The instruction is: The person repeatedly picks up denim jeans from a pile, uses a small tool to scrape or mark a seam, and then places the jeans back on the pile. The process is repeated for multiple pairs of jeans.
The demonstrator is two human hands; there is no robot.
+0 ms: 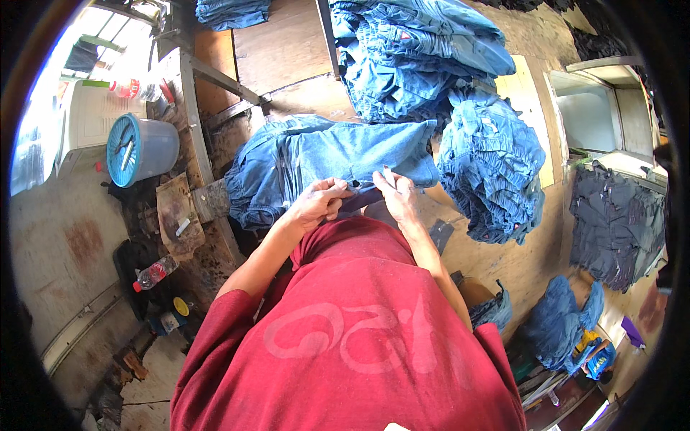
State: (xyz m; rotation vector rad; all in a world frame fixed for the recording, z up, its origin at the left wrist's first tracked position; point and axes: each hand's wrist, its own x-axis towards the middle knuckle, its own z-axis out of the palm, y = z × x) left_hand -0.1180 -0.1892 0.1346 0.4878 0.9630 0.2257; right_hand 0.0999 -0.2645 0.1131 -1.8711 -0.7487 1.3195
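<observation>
The denim garment (345, 151) lies at 12 o'clock, directly ahead of the person on the counter (305, 93), its near edge raised between the two hands. The left hand (318, 204) pinches that edge between thumb and fingers; the right hand (401, 198) is closed at the same edge, its thumb and forefinger together around a small pale thing too slight to identify. Work on this piece looks to be under way rather than complete, since both hands are on it and it lies apart from the stacks. A tall denim pile (410, 68) sits at 1 o'clock and a gathered denim bundle (492, 169) at 2 o'clock, with more folded denim (233, 11) at 11 o'clock. Which of these are finished and which are waiting cannot be told, so the amount left remains uncertain.
</observation>
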